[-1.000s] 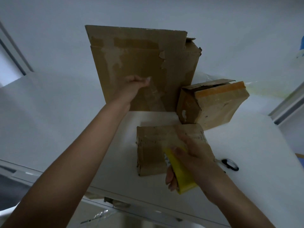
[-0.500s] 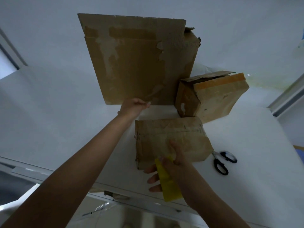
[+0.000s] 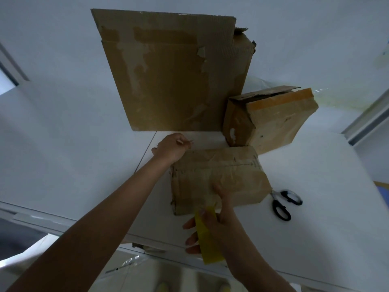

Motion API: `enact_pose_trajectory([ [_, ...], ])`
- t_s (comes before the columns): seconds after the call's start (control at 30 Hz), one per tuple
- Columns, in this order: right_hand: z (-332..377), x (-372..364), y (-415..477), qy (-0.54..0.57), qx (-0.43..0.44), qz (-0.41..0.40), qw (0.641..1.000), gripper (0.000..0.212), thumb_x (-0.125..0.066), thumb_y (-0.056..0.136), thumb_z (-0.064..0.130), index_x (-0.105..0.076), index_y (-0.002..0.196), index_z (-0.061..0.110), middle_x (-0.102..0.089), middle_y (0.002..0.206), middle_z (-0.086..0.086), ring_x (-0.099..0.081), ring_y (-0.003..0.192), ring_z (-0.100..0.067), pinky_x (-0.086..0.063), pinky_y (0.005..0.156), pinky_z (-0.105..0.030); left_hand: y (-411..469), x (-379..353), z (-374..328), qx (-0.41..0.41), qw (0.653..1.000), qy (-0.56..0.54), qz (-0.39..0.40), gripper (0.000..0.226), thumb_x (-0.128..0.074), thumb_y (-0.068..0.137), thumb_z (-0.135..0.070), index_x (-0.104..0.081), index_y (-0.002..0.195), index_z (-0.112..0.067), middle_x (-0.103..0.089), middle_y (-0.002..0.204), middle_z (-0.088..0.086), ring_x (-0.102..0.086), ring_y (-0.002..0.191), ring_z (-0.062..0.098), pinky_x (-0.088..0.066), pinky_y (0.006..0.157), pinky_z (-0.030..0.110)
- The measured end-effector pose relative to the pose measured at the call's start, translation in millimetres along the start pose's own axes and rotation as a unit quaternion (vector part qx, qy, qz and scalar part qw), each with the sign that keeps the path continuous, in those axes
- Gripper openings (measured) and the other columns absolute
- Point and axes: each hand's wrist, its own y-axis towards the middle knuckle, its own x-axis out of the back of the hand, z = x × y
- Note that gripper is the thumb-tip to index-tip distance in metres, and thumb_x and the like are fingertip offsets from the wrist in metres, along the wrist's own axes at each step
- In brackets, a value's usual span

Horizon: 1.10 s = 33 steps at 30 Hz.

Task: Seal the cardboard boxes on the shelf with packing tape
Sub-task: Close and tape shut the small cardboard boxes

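A small flat cardboard box (image 3: 231, 175) lies on the white shelf (image 3: 315, 207). My left hand (image 3: 171, 147) is at the box's far left corner, fingers curled and pinching the end of the tape strip. At the box's near edge my right hand (image 3: 219, 220) grips the yellow tape roll (image 3: 207, 239), with the thumb lying on the box top. A large cardboard box (image 3: 174, 70) stands upright at the back. Right of it, a medium box (image 3: 271, 116) lies tilted with one flap open.
Black-handled scissors (image 3: 283, 204) lie on the shelf just right of the small box. The shelf's front edge (image 3: 147, 237) runs below my right hand. White walls close in the back and left, and a frame (image 3: 366, 121) stands at the right.
My left hand came down from the large box's face to the small box's far left corner. My right hand and the roll slid back toward the shelf's front edge.
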Motion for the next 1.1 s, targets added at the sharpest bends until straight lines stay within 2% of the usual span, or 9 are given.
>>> enact_pose_trajectory([
  [0.17, -9, 0, 5, 0.026, 0.034, -0.042, 0.998, 0.037, -0.046, 0.101, 0.008, -0.021, 0.124, 0.026, -0.068, 0.069, -0.018, -0.060, 0.045, -0.031, -0.056, 0.049, -0.041, -2, -1, -1, 0.027, 0.993, 0.107, 0.029, 0.024, -0.045, 0.097, -0.056, -0.060, 0.104, -0.039, -0.057, 0.133, 0.000, -0.043, 0.129, 0.036, -0.026, 0.104, 0.046],
  [0.37, -8, 8, 1, 0.092, -0.016, -0.007, 0.996, 0.035, -0.049, 0.099, 0.007, -0.028, 0.124, 0.017, -0.069, 0.082, -0.031, -0.061, 0.049, -0.032, -0.056, 0.053, -0.043, 22, -1, 13, 0.087, 0.967, 0.181, 0.155, 0.084, -0.034, 0.071, -0.083, -0.054, 0.137, -0.035, -0.046, 0.150, 0.001, -0.038, 0.137, 0.034, -0.026, 0.114, 0.053],
  [0.5, -8, 11, 6, 0.104, -0.038, 0.000, 0.994, 0.034, -0.048, 0.099, 0.008, -0.035, 0.130, 0.009, -0.068, 0.086, -0.033, -0.061, 0.052, -0.034, -0.056, 0.054, -0.044, 23, 3, 8, 0.075, 0.972, 0.100, 0.199, 0.072, -0.052, 0.089, -0.067, -0.048, 0.145, -0.022, -0.046, 0.150, 0.002, -0.043, 0.137, 0.025, -0.030, 0.116, 0.036],
  [0.6, -4, 13, 7, 0.088, -0.052, 0.028, 0.994, 0.024, -0.045, 0.099, 0.009, -0.055, 0.111, -0.008, -0.068, 0.085, -0.030, -0.061, 0.053, -0.032, -0.055, 0.053, -0.041, 34, 0, 23, 0.105, 0.968, 0.155, 0.168, 0.116, -0.042, 0.054, -0.103, -0.043, 0.147, -0.033, -0.039, 0.156, 0.001, -0.034, 0.143, 0.029, -0.024, 0.117, 0.049],
  [0.67, -3, 14, 9, 0.093, -0.056, 0.031, 0.994, 0.026, -0.045, 0.099, 0.011, -0.060, 0.105, -0.010, -0.067, 0.086, -0.029, -0.060, 0.055, -0.032, -0.055, 0.054, -0.040, 28, 0, 19, 0.064, 0.979, 0.176, 0.075, 0.081, -0.055, 0.072, -0.082, -0.057, 0.134, -0.030, -0.051, 0.144, 0.003, -0.038, 0.138, 0.030, -0.030, 0.112, 0.045],
  [0.73, -3, 14, 10, 0.090, -0.056, 0.028, 0.994, 0.027, -0.046, 0.099, 0.012, -0.062, 0.104, -0.009, -0.068, 0.087, -0.029, -0.061, 0.056, -0.032, -0.055, 0.056, -0.041, 10, 0, 8, -0.100, 0.992, 0.075, -0.034, 0.030, -0.076, 0.080, -0.045, -0.070, 0.100, -0.024, -0.068, 0.114, -0.001, -0.057, 0.116, 0.020, -0.042, 0.095, 0.030],
  [0.8, -3, 13, 12, 0.087, -0.061, 0.020, 0.994, 0.030, -0.049, 0.097, 0.014, -0.063, 0.105, -0.011, -0.069, 0.086, -0.028, -0.062, 0.056, -0.032, -0.055, 0.055, -0.040, -6, 1, 0, -0.189, 0.982, -0.018, -0.012, 0.009, -0.077, 0.085, -0.023, -0.072, 0.088, -0.016, -0.074, 0.095, -0.001, -0.066, 0.088, 0.000, -0.044, 0.079, 0.019],
  [1.0, -2, 18, 10, 0.088, -0.067, 0.016, 0.994, 0.041, -0.060, 0.089, 0.019, -0.064, 0.107, -0.018, -0.066, 0.073, -0.023, -0.062, 0.057, -0.032, -0.053, 0.050, -0.033, -16, 14, 5, -0.077, 0.992, -0.088, 0.054, 0.054, -0.036, 0.103, -0.049, -0.078, 0.090, -0.017, -0.075, 0.089, -0.007, -0.067, 0.084, 0.001, -0.049, 0.081, 0.018],
  [1.1, 0, 22, 10, 0.100, -0.076, 0.018, 0.992, 0.056, -0.072, 0.066, 0.023, -0.066, 0.103, -0.018, -0.067, 0.074, -0.024, -0.062, 0.057, -0.033, -0.052, 0.052, -0.035, -43, 16, 23, -0.135, 0.972, -0.184, 0.046, 0.055, -0.054, 0.088, -0.066, -0.066, 0.117, -0.021, -0.068, 0.103, -0.026, -0.062, 0.102, -0.006, -0.050, 0.091, 0.017],
])
